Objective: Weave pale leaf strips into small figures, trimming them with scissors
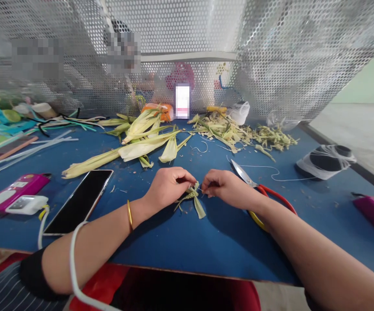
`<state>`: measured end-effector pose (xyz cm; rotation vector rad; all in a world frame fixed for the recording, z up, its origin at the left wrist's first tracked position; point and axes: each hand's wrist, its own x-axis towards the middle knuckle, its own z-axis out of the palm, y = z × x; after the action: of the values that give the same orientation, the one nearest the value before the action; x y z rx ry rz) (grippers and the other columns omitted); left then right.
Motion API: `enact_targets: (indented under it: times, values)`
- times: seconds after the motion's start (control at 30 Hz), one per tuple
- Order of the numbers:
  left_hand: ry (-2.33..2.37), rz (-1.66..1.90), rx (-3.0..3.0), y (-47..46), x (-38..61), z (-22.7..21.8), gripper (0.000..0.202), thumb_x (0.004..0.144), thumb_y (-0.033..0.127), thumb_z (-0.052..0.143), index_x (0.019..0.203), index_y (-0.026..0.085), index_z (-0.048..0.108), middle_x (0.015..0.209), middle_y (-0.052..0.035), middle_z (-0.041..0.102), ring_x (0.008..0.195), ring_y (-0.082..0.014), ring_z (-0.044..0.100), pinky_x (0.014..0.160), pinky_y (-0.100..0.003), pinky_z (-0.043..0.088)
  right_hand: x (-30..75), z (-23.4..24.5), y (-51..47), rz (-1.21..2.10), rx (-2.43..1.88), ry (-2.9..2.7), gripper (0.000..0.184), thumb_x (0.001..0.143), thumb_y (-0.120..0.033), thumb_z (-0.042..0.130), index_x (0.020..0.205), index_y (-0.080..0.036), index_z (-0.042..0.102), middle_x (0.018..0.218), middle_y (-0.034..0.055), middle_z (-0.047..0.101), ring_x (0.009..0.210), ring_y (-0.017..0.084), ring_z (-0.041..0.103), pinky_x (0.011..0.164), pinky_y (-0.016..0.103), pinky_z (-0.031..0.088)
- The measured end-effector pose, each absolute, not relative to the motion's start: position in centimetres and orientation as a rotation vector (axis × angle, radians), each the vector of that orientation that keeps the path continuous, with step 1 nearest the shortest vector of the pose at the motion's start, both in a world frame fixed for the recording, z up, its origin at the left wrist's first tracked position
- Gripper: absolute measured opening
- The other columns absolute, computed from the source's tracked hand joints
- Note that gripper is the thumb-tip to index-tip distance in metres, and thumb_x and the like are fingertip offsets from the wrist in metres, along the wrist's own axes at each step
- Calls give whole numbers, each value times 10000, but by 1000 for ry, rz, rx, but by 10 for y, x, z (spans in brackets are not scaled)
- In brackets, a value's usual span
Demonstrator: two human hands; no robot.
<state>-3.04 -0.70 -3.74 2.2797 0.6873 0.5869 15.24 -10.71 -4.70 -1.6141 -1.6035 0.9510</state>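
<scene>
My left hand (169, 185), a gold bangle at its wrist, is closed in a pinch on a small braided piece of corn husk (191, 194) just above the blue table. One flat strip of the husk (199, 208) hangs toward me. My right hand (217, 185) is closed just to the right, fingertips pinching a thin white thread that runs to the husk piece. Scissors (243, 172) with red and yellow handles lie beside my right wrist, blades partly apart and handles partly hidden under my forearm.
Long corn husks (141, 147) lie beyond my left hand, with husk scraps (232, 129) farther right. A thread spool (326, 162) stands right. A black-screened phone (79, 203) and a purple device (18, 190) lie left; a white cable crosses my left forearm. A perforated metal screen (187, 30) closes the back.
</scene>
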Motion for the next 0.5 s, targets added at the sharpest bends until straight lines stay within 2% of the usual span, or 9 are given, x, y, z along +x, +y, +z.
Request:
enact_targets:
  times: [0.2,0.37,0.5]
  values:
    - [882,535,2300,-3,-32,-37,176,708,92,619,722,212,747,727,9,748,668,-143,667,643,-236,483,161,-40,-111,807,-1709,-1918,253,659,7,549,661,-208,683,760,-1,622,665,129,571,624,247,429]
    - [865,517,2322,-3,-32,-41,156,755,176,658,851,218,773,823,-7,772,746,-160,694,691,-248,483,152,-35,-112,746,-1598,-1836,207,726,-52,530,718,-209,665,862,23,648,749,148,605,675,270,452]
    - [869,476,2335,0,-32,-41,162,790,201,631,846,237,779,843,-3,775,791,-171,697,713,-256,469,141,-37,-112,842,-1439,-1602,131,736,-100,546,693,-210,604,911,37,690,915,182,640,752,286,476]
